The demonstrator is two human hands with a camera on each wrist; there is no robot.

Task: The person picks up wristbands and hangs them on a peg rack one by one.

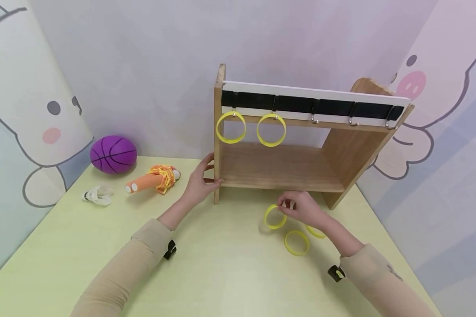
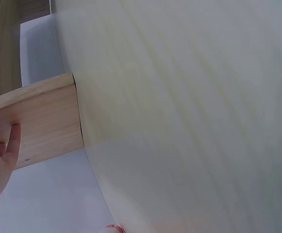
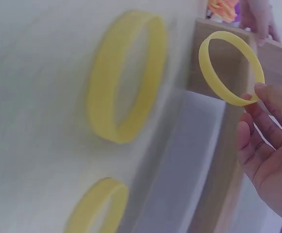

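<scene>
A wooden shelf (image 1: 281,165) stands on the table with a white hook board (image 1: 341,92) across its upper front. My left hand (image 1: 198,185) holds its left side panel, fingertips on the outer face and thumb across the front edge; the left wrist view shows fingers (image 2: 14,143) against the wood. My right hand (image 1: 303,209) pinches a yellow ring (image 3: 208,68) between thumb and fingers, raised in front of the shelf. Two yellow rings (image 1: 297,253) (image 3: 104,87) are below it, one partly hidden by the right arm. Two more yellow rings (image 1: 218,127) (image 1: 284,134) hang from the left hooks.
Bare metal hooks (image 1: 353,123) line the right of the board. At the table's left back are a purple ball (image 1: 113,154), an orange stick-like toy with yellow-orange strips (image 1: 144,182) and a white shuttlecock (image 1: 97,196). Walls enclose the table (image 1: 222,273) behind and at both sides.
</scene>
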